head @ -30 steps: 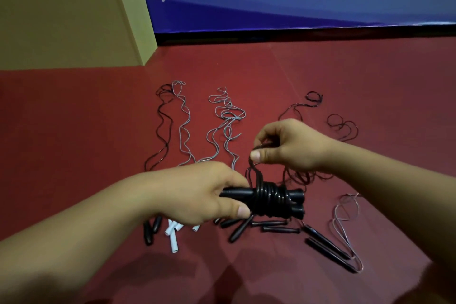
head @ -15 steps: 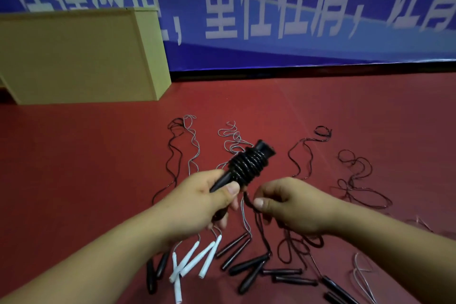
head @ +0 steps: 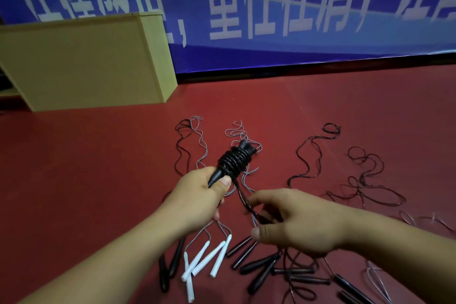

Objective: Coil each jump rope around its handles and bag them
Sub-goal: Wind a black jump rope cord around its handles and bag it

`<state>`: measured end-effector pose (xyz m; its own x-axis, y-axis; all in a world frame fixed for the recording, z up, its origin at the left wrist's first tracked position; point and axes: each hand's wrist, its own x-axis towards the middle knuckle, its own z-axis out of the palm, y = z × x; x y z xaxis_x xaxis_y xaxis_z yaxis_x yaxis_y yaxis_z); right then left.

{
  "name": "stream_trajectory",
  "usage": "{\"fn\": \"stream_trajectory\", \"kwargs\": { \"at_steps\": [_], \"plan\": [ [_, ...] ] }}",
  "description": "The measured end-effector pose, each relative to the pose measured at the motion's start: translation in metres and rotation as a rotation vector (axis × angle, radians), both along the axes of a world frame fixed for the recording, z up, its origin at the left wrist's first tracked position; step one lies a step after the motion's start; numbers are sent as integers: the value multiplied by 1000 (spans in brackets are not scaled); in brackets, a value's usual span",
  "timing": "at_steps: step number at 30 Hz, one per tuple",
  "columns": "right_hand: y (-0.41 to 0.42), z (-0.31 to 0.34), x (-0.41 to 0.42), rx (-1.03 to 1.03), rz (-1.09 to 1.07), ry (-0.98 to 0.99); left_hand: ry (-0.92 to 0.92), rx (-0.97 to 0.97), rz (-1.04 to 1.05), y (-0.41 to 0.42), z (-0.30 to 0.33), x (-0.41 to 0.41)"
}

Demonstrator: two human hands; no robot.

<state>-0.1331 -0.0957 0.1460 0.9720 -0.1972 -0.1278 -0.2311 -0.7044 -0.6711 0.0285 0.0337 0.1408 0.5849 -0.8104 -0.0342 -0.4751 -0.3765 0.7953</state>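
- Left hand (head: 197, 195) grips the black handles (head: 217, 176), coiled rope (head: 234, 160) tilted up above the red floor (head: 98, 168).
- Right hand (head: 296, 222) curls round the loose rope tail (head: 243, 198).
- White handles (head: 207, 259) and more black ones lie on the floor below.

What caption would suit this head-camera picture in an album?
Left hand grips black handles wound with rope coil while right hand holds the loose cord, above uncoiled ropes on a red floor.

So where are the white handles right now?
On the red floor at lower centre of the head view, the white handles lie below the left hand, between black handles on both sides.
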Motion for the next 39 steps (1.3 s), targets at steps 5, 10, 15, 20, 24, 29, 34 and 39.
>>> {"fn": "stream_trajectory", "kwargs": {
  "at_steps": [5, 10, 15, 20, 24, 29, 34, 39],
  "plan": [
    [6, 0, 2, 174, -19, 29, -94, 10, 53, -1, -6, 9],
    [6, -4, 6, 380, -305, 20, -127, -4, 144, -2, -9, 19],
    [-1, 4, 7, 485, -469, -2, -151, 11, 203, 0, -12, 28],
    [-12, 8, 2, 556, -560, 53, -228, 44, 204, 4, -12, 35],
    [-21, 8, -2, 555, -625, 23, -264, 72, 278, 10, -13, 45],
    [-31, 1, 0, 514, -632, 25, -274, 102, 289, 10, -17, 48],
    [-33, -5, -5, 306, -420, 92, -286, 91, 308, 8, -18, 48],
    [-25, 2, -8, 194, -68, 130, -292, 130, 323, 11, -23, 55]
  ]
}}
